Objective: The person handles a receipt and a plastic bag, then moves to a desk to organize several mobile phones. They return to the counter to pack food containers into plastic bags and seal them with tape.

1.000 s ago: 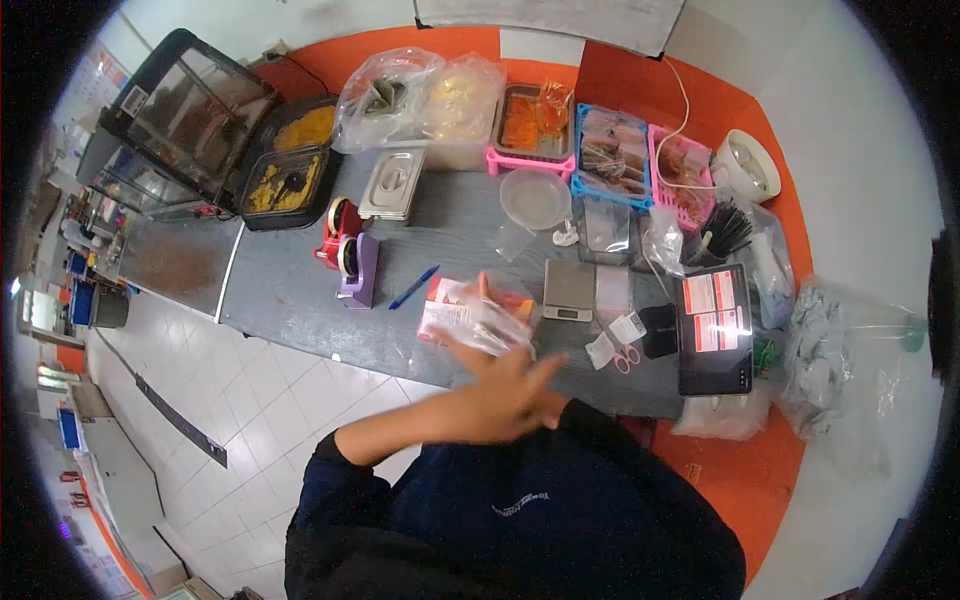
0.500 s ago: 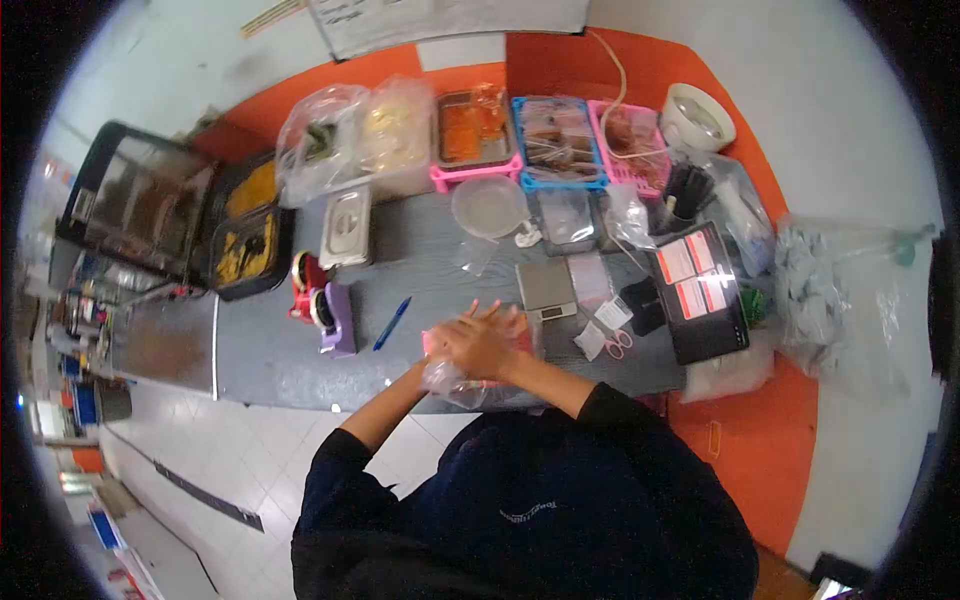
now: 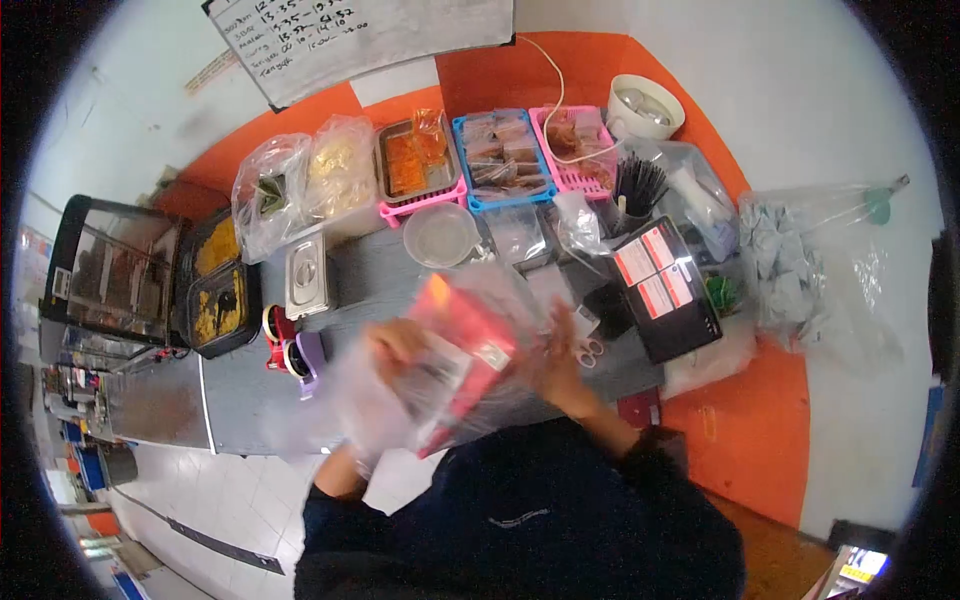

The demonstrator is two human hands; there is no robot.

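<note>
A clear plastic bag [image 3: 385, 405] with a red-pink packet [image 3: 480, 325] in or behind it is raised above the front of the table, tilted and blurred by motion. My left hand [image 3: 397, 345] has its fingers curled on the bag's plastic at the left. At the right edge of the bag, my right hand [image 3: 560, 370] is upright with fingers stretched and apart, close to the plastic. A white label shows on the red-pink packet. Scissors [image 3: 589, 352] with pink handles lie just right of my right hand.
Behind the bag is a round clear lid [image 3: 441, 235]. A steel lidded container [image 3: 307, 278] and a purple tape dispenser [image 3: 311, 362] stand left. A tablet [image 3: 668, 290] leans at right. Colored baskets, including a blue basket [image 3: 503, 160], line the back.
Both hands were together, pressing on the bag with the pink-red packet on the table; now they are apart and the bag is lifted and spread between them. The view has shifted.
</note>
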